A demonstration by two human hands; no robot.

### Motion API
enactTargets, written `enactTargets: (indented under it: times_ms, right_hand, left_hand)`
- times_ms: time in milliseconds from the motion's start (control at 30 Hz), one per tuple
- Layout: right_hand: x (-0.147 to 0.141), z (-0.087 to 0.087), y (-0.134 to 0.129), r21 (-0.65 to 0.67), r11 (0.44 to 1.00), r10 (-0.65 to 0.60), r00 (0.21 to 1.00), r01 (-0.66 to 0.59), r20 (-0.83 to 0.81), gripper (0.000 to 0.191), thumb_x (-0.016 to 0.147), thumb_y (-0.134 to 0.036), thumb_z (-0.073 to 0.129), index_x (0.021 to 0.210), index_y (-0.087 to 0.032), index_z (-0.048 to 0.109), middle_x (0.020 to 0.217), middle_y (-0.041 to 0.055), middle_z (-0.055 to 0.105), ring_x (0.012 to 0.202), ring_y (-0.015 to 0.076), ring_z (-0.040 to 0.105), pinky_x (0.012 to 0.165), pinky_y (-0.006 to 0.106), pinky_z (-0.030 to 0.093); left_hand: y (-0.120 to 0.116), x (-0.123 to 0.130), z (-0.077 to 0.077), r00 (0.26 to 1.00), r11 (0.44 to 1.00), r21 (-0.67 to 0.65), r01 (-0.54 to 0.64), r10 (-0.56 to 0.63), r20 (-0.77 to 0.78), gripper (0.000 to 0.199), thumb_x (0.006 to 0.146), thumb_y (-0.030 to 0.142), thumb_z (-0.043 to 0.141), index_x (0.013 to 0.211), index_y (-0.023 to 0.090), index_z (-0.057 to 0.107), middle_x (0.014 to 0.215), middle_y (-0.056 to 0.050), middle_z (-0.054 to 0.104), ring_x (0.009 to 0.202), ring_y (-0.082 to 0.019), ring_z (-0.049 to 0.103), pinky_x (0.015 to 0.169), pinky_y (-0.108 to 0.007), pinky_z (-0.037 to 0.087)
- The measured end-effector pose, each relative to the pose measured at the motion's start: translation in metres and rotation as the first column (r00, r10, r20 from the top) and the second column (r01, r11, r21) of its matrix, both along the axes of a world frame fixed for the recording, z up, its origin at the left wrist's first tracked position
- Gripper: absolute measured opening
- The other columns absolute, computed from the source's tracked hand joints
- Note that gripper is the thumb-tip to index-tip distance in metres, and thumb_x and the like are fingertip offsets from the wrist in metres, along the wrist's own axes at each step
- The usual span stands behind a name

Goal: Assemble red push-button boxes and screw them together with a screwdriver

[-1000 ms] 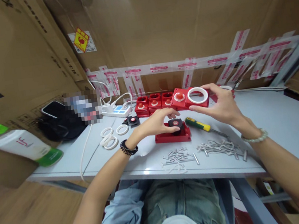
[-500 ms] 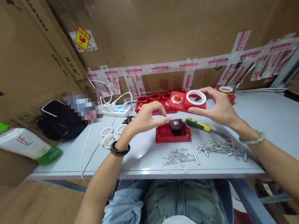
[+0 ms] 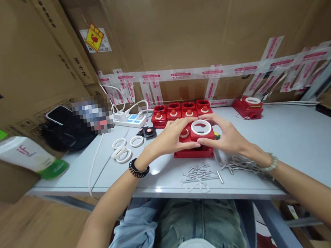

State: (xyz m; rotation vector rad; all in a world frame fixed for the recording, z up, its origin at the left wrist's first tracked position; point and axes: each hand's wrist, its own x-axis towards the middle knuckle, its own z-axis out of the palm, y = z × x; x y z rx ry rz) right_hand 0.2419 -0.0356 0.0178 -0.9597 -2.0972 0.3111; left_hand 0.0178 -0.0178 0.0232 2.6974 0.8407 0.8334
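Note:
Both hands are around a red plastic housing cover (image 3: 203, 138) with a white ring (image 3: 201, 127) round its opening. My left hand (image 3: 175, 137) is closed on the cover's left part, thumb in front and fingers behind. My right hand (image 3: 224, 134) grips its right end the same way. Directly beneath lies a red base (image 3: 184, 154), mostly covered now; whether cover and base touch I cannot tell. A screwdriver (image 3: 217, 136) with a green and yellow handle is largely hidden behind my right hand. Loose screws (image 3: 201, 173) lie in front of the base.
Several red housings (image 3: 178, 112) stand in a row at the back, and another red housing (image 3: 248, 107) stands at the right. White rings (image 3: 122, 152) and black parts (image 3: 148, 132) lie left. Beyond are a power strip (image 3: 133, 120) and a bottle (image 3: 25, 154). Cords (image 3: 240, 163) lie front right.
The red cover has moved down and left over the base, hiding the black part inside it. My left hand, empty before, has closed on the cover's left side.

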Motion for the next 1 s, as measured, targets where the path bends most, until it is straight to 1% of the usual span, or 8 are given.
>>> enactTargets:
  times_ms: [67,100,200,267,433,600,800,1000]
  right_hand:
    - [0.002,0.000,0.000,0.083,0.996,0.030,0.998,-0.034,0.050,0.064,0.076,-0.045,0.074,0.130,-0.020,0.051,0.131,0.0136,0.060,0.122,0.0288,0.058,0.104,0.049,0.046]
    - [0.003,0.001,-0.001,0.127,0.990,0.043,0.995,-0.054,0.086,0.059,0.077,-0.044,0.073,0.128,-0.021,0.053,0.134,0.0143,0.057,0.126,0.0290,0.054,0.106,0.050,0.044]
    - [0.005,0.000,-0.001,0.205,0.975,0.048,0.978,-0.091,0.204,0.033,0.080,-0.041,0.070,0.106,-0.021,0.067,0.137,0.0152,0.054,0.129,0.0308,0.050,0.107,0.054,0.040]
    - [0.006,0.000,0.000,0.209,0.974,0.033,0.965,-0.089,0.259,0.026,0.080,-0.040,0.070,0.097,-0.021,0.071,0.136,0.0149,0.056,0.128,0.0320,0.050,0.106,0.056,0.039]
    - [0.007,-0.001,0.001,0.114,0.991,0.040,0.958,-0.076,0.285,0.022,0.077,-0.036,0.071,0.094,-0.022,0.072,0.132,0.0128,0.060,0.129,0.0321,0.049,0.105,0.056,0.039]
    - [0.009,-0.001,0.002,0.018,0.996,0.085,0.968,-0.092,0.235,0.022,0.077,-0.035,0.071,0.096,-0.024,0.071,0.131,0.0114,0.060,0.128,0.0294,0.051,0.104,0.053,0.042]
    - [0.010,-0.001,0.003,-0.026,0.990,0.143,0.973,-0.140,0.181,0.019,0.079,-0.030,0.068,0.097,-0.025,0.070,0.123,0.0072,0.067,0.121,0.0262,0.058,0.103,0.047,0.045]
    - [0.009,0.002,0.001,-0.093,0.987,0.144,0.970,-0.128,0.195,0.017,0.079,-0.026,0.066,0.096,-0.025,0.069,0.109,0.0035,0.072,0.113,0.0251,0.062,0.101,0.044,0.047]
  left_hand:
    - [0.002,-0.001,-0.002,1.000,1.000,-0.011,0.012,-0.012,0.003,0.067,0.083,0.051,0.070,0.137,0.024,0.041,0.140,-0.012,0.055,0.124,-0.029,0.054,0.103,-0.046,0.040]
    - [0.003,-0.001,-0.003,1.000,1.000,-0.019,0.016,-0.016,-0.001,0.067,0.083,0.051,0.070,0.137,0.024,0.042,0.140,-0.013,0.055,0.125,-0.030,0.054,0.104,-0.047,0.040]
    - [0.004,-0.001,-0.005,0.999,0.998,-0.057,0.029,-0.031,-0.020,0.065,0.083,0.050,0.070,0.136,0.024,0.042,0.140,-0.013,0.054,0.126,-0.030,0.054,0.104,-0.048,0.040]
    - [0.005,0.000,-0.007,0.999,0.997,-0.069,0.032,-0.034,-0.024,0.065,0.083,0.050,0.070,0.136,0.024,0.042,0.140,-0.013,0.054,0.126,-0.030,0.054,0.104,-0.048,0.041]
    - [0.006,-0.001,-0.009,0.999,0.996,-0.079,0.034,-0.036,-0.029,0.063,0.084,0.052,0.068,0.134,0.023,0.044,0.138,-0.013,0.056,0.124,-0.030,0.056,0.102,-0.047,0.042]
    - [0.009,-0.001,-0.014,0.996,0.991,-0.107,0.074,-0.079,-0.046,0.063,0.084,0.049,0.067,0.135,0.022,0.043,0.140,-0.015,0.054,0.125,-0.030,0.055,0.102,-0.045,0.044]
    - [0.010,0.001,-0.017,0.994,0.984,-0.147,0.100,-0.107,-0.035,0.061,0.083,0.044,0.068,0.133,0.018,0.044,0.138,-0.016,0.054,0.124,-0.028,0.056,0.101,-0.042,0.046]
    - [0.012,0.000,-0.018,0.993,0.979,-0.169,0.114,-0.120,-0.022,0.061,0.083,0.046,0.069,0.131,0.019,0.045,0.135,-0.016,0.056,0.121,-0.028,0.058,0.098,-0.041,0.048]
